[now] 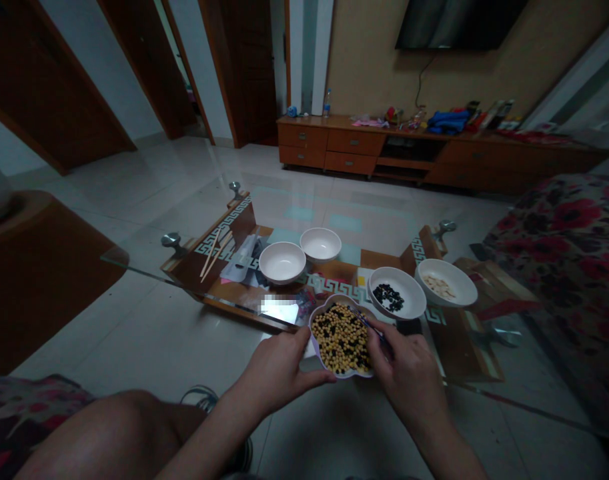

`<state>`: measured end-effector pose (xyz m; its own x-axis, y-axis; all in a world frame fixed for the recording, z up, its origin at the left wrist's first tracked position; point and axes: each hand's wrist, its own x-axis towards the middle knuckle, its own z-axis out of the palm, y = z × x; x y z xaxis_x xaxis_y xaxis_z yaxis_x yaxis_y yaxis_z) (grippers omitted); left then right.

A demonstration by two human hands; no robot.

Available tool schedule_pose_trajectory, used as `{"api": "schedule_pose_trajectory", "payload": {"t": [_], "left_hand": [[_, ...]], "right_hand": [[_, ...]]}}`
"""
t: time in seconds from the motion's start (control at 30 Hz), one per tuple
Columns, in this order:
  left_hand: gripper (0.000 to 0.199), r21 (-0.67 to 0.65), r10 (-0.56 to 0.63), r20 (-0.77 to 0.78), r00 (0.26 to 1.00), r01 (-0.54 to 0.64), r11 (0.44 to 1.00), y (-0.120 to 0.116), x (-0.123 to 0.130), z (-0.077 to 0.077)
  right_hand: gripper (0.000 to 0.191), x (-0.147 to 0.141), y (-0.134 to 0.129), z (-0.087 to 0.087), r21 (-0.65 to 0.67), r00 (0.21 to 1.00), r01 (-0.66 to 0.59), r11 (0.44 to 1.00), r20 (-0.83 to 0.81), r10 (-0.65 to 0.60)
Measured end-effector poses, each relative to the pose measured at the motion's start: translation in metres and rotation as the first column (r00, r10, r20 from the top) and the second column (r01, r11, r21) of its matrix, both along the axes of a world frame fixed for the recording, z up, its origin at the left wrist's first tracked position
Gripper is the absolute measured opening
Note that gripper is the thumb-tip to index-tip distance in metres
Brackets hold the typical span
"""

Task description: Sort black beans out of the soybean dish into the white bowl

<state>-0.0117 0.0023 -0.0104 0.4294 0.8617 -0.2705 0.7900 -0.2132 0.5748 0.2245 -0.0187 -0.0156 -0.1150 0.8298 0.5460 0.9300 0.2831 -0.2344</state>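
Precariously, a scalloped lilac bowl of yellow and black beans is braced by the spread left hand, while a thin dark utensil is pinched by the right hand; a slip could spill them.

From the doorway you'd see two bare forearms ending in bare hands, the left hand and the right hand, with no cuffs or bands on either wrist. A bare knee shows lower down, and beside it is a dark, red-flowered fabric, perhaps shorts or perhaps a seat cover.
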Motion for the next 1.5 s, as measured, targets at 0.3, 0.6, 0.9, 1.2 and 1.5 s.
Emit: {"api": "schedule_pose_trajectory", "payload": {"t": [0.3, 0.6, 0.9, 1.2, 1.5], "left_hand": [[0.069, 0.001, -0.003, -0.007, 1.000, 0.003, 1.000, -0.001, 0.000, 0.001], [0.068, 0.010, 0.004, -0.012, 1.000, -0.003, 1.000, -0.001, -0.001, -0.004], [0.068, 0.000, -0.002, 0.004, 1.000, 0.002, 1.000, 0.000, 0.000, 0.000], [0.067, 0.000, -0.006, -0.007, 1.000, 0.006, 1.000, -0.001, 0.000, -0.002], [0.066, 0.004, -0.004, -0.012, 1.000, 0.004, 1.000, 0.000, 0.000, 0.000]], "right_hand": [[0.028, -0.016, -0.006, -0.011, -0.096, 0.981, -0.185, 0.978, -0.068, 0.179], [0.026, -0.019, -0.005, -0.016, -0.119, 0.972, -0.231, 0.966, -0.071, 0.224], [0.026, -0.018, -0.005, -0.017, -0.137, 0.971, -0.235, 0.962, -0.063, 0.229], [0.027, -0.020, -0.005, -0.019, -0.111, 0.971, -0.236, 0.965, -0.069, 0.229], [0.026, -0.020, -0.005, -0.017, -0.097, 0.969, -0.246, 0.964, -0.052, 0.242]]}}
